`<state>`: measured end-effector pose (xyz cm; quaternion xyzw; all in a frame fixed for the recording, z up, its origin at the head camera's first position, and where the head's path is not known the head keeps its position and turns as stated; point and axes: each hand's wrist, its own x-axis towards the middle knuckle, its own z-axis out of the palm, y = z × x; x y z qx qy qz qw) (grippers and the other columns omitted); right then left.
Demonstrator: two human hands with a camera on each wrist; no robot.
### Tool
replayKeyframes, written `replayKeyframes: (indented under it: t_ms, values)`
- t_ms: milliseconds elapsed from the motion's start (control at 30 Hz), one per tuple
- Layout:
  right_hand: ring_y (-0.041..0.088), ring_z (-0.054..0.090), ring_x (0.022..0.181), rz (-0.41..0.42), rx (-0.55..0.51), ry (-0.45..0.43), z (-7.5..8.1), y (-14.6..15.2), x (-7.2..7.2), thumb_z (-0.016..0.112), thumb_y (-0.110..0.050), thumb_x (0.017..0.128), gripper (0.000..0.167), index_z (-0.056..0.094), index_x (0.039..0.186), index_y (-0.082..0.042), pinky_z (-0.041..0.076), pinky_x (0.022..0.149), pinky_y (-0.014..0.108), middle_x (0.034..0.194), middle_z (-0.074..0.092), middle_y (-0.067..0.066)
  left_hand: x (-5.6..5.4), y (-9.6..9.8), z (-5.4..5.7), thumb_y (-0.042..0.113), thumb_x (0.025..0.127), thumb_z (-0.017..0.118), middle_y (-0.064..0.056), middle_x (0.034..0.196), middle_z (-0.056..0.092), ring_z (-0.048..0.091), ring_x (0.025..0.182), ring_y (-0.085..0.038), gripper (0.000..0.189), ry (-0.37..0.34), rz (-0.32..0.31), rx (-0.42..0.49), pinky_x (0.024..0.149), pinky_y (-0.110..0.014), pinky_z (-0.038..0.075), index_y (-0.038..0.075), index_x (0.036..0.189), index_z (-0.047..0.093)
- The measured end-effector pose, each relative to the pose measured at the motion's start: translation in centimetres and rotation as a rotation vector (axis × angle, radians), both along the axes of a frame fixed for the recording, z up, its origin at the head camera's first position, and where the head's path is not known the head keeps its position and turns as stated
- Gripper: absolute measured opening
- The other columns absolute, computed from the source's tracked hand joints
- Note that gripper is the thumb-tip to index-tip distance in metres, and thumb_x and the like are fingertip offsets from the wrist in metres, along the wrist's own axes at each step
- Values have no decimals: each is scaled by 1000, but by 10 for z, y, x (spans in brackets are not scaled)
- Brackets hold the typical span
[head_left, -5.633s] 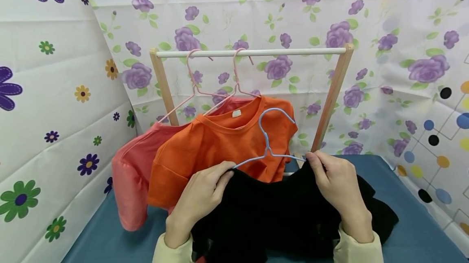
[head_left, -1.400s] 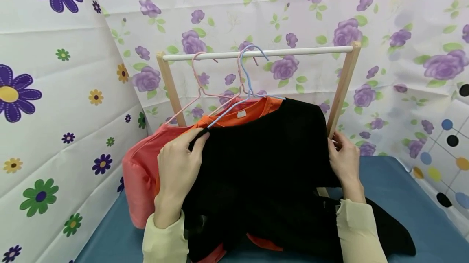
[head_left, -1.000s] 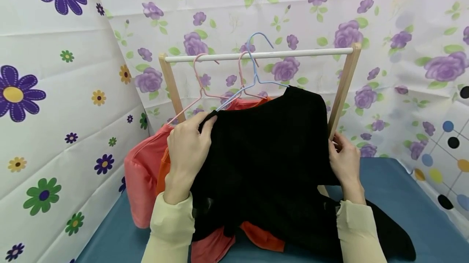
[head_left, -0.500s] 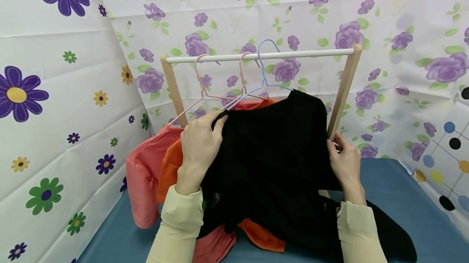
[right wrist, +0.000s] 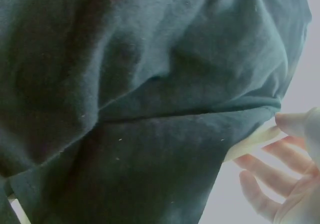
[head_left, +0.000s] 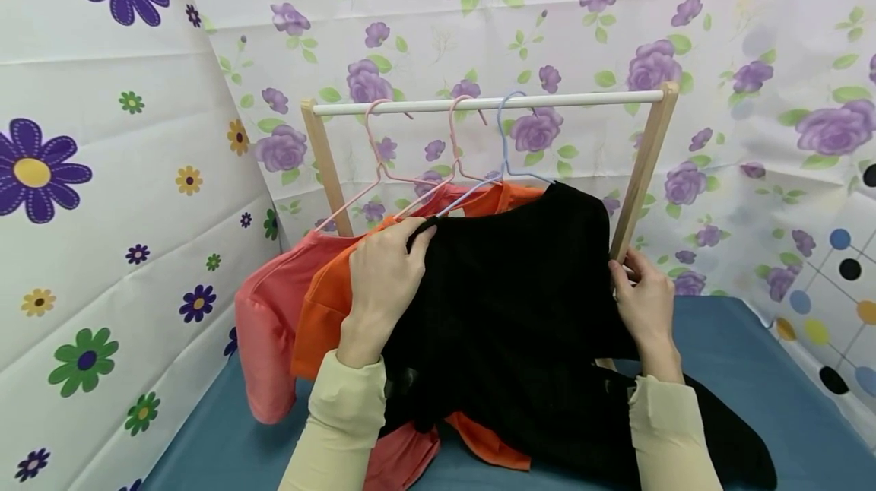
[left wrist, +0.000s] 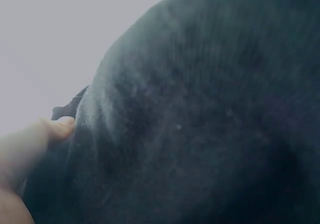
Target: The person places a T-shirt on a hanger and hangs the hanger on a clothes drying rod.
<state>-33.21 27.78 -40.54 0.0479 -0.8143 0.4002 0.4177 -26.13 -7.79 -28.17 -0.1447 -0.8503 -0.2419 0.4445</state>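
Observation:
A black shirt [head_left: 506, 293] hangs on a blue hanger [head_left: 506, 149], whose hook loops over the rack's white rail. My left hand [head_left: 385, 278] pinches the shirt's left shoulder at the hanger's end; its thumb [left wrist: 62, 127] presses the dark cloth in the left wrist view. Low on the right wooden post [head_left: 643, 168] of the clothes rack, my right hand [head_left: 643, 301] holds with thumb and fingers, beside the black sleeve. In the right wrist view a pale strip of the post [right wrist: 250, 143] shows between thumb and fingers.
Further left on the white rail [head_left: 582, 99] hang an orange shirt [head_left: 325, 316] and a coral-pink shirt [head_left: 263, 324], each on a pink hanger. The rack stands on a blue-covered table [head_left: 712, 339]. Flower-print cloth [head_left: 424, 20] surrounds the back and sides.
The blue hanger's hook was raised above the rail, shifted right away from the pink hooks, and lowered onto it. My left hand moved right with the shirt; my right hand stayed on the post.

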Motion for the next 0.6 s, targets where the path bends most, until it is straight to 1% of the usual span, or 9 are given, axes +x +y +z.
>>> replayKeyframes:
  t_ms: [200, 300, 367, 433, 500, 533, 600]
  values:
    - [36, 70, 87, 1, 5, -8, 0, 2, 0, 61, -16, 98, 31, 65, 125, -1, 34, 68, 1, 114, 67, 20, -5, 0, -7, 32, 95, 66, -1, 87, 72, 63, 65, -23, 20, 4, -53, 9, 53, -36, 47, 15, 101, 75]
    - [35, 70, 88, -2, 12, -27, 0, 2, 1, 60, -17, 98, 30, 65, 124, -1, 37, 68, 4, 115, 67, 20, -6, -1, -10, 34, 95, 65, 0, 91, 72, 64, 68, -22, 23, 11, -60, 15, 56, -36, 48, 15, 101, 75]
    - [36, 69, 88, -5, 18, -39, 1, 3, 1, 59, -17, 99, 31, 64, 125, -1, 45, 69, 12, 116, 67, 20, -8, -1, -10, 35, 95, 65, 0, 93, 73, 65, 71, -22, 24, 13, -68, 14, 58, -36, 49, 14, 101, 75]
    - [36, 69, 89, -6, 21, -48, 2, 4, 2, 58, -18, 99, 31, 64, 126, -2, 52, 70, 25, 117, 66, 20, -9, -3, -10, 36, 96, 64, -1, 95, 73, 66, 73, -23, 25, 15, -78, 10, 60, -37, 50, 14, 102, 75]
    - [36, 69, 90, -6, 22, -55, 4, 5, 2, 57, -19, 100, 32, 63, 127, -2, 52, 71, 38, 119, 66, 20, -10, -5, -10, 36, 96, 63, -1, 97, 72, 66, 76, -23, 26, 12, -84, 5, 62, -38, 51, 13, 103, 74]
    - [36, 69, 90, -6, 23, -59, 5, 5, 1, 57, -19, 100, 33, 62, 128, -2, 51, 72, 43, 119, 65, 20, -10, -6, -10, 36, 96, 63, -2, 98, 72, 66, 76, -24, 26, 10, -87, 3, 63, -39, 51, 13, 104, 74]
    - [36, 68, 91, -6, 22, -67, 7, 5, 1, 56, -20, 101, 33, 62, 129, -3, 51, 72, 44, 120, 65, 20, -11, -7, -9, 36, 97, 62, -2, 100, 72, 66, 78, -24, 27, 2, -93, -6, 64, -39, 51, 13, 105, 74]
